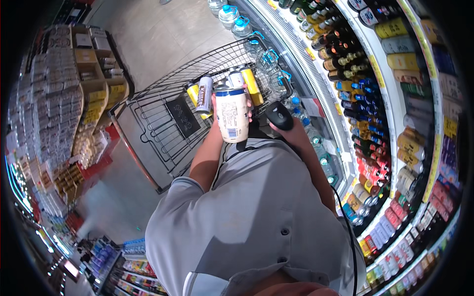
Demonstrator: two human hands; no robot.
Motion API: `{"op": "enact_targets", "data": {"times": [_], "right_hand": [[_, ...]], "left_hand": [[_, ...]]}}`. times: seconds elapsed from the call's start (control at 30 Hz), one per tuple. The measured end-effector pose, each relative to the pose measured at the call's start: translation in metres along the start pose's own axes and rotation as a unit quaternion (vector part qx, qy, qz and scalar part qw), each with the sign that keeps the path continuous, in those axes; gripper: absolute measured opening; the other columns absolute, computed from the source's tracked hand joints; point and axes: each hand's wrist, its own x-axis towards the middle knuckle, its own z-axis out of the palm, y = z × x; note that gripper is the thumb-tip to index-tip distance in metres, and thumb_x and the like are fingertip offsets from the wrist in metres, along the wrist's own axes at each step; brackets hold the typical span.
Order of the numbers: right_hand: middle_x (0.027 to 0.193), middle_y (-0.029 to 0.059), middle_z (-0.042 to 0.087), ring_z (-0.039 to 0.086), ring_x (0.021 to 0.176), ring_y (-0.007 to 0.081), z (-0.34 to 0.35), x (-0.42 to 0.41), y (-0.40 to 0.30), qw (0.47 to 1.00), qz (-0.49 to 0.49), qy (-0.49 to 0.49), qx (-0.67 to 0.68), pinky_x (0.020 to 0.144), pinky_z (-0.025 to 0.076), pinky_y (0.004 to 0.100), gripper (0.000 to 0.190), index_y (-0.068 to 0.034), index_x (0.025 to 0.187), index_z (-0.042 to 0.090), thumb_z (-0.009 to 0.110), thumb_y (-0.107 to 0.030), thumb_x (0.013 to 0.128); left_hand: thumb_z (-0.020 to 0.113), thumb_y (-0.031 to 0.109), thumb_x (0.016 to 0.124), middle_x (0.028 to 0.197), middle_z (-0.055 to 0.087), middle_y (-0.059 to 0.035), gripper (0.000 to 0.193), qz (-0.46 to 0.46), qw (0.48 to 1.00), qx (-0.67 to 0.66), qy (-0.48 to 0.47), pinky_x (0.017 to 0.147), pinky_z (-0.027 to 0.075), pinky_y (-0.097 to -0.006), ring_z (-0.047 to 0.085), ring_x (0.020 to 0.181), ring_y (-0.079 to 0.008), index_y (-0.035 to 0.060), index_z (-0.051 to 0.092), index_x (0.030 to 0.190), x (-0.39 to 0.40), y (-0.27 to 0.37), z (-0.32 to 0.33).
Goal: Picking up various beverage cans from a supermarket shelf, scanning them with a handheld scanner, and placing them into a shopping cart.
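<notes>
My left hand (215, 117) grips a large cream drinks can (232, 118) with a blue top band. The can stands upright before my waist, its barcode and fine print facing me. My fingers wrap behind it and show at its right side. In my right hand (290, 132) is a black handheld device (279, 115), apparently a barcode scanner; the fingers beneath it are mostly hidden. Beyond the held can, a wire shopping cart (159, 135) carries a silver-white can (204, 94), a yellow can (252, 85) and several others, partly covered by the held can.
Refrigerated shelves (361, 40) of bottles and cans curve along my right. Large water bottles (228, 15) stand on the floor along their base. To the left rises a stack of packed cans (55, 100) beside a display shelf (89, 68). A black cable (350, 229) hangs by my right side.
</notes>
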Motion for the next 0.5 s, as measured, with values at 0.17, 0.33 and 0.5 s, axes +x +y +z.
{"op": "enact_targets", "data": {"times": [0.17,0.33,0.5], "right_hand": [[0.094,0.0115,0.075,0.07,0.086,0.0158,-0.022,-0.014,-0.014,0.998,-0.033,-0.026,0.053,0.08,0.053,0.0331,0.04,-0.002,0.104,0.072,0.086,-0.027,0.077],[0.093,0.0104,0.076,0.071,0.088,0.0143,-0.043,-0.038,-0.019,0.996,-0.029,-0.077,0.035,0.082,0.053,0.0324,0.04,-0.002,0.108,0.072,0.085,-0.019,0.074],[0.086,0.0145,0.072,0.07,0.081,0.0238,-0.053,-0.054,-0.027,0.994,-0.064,-0.089,-0.006,0.079,0.052,0.0358,0.042,-0.002,0.103,0.07,0.08,-0.019,0.066]], "left_hand": [[0.057,0.086,0.074,0.117,0.056,-0.0274,0.12,-0.055,0.995,-0.078,0.018,0.082,0.057,-0.0551,0.064,0.095,-0.044,-0.0066,0.033,0.146,0.009,-0.016,-0.01],[0.051,0.084,0.078,0.117,0.057,-0.0258,0.111,-0.068,0.995,-0.071,0.032,0.083,0.057,-0.056,0.065,0.096,-0.043,-0.0051,0.039,0.142,0.016,-0.016,-0.015],[0.038,0.087,0.081,0.119,0.062,-0.027,0.105,-0.104,0.983,-0.039,0.147,0.082,0.057,-0.0574,0.067,0.095,-0.0446,0.0027,0.046,0.142,0.037,-0.002,-0.026]]}}
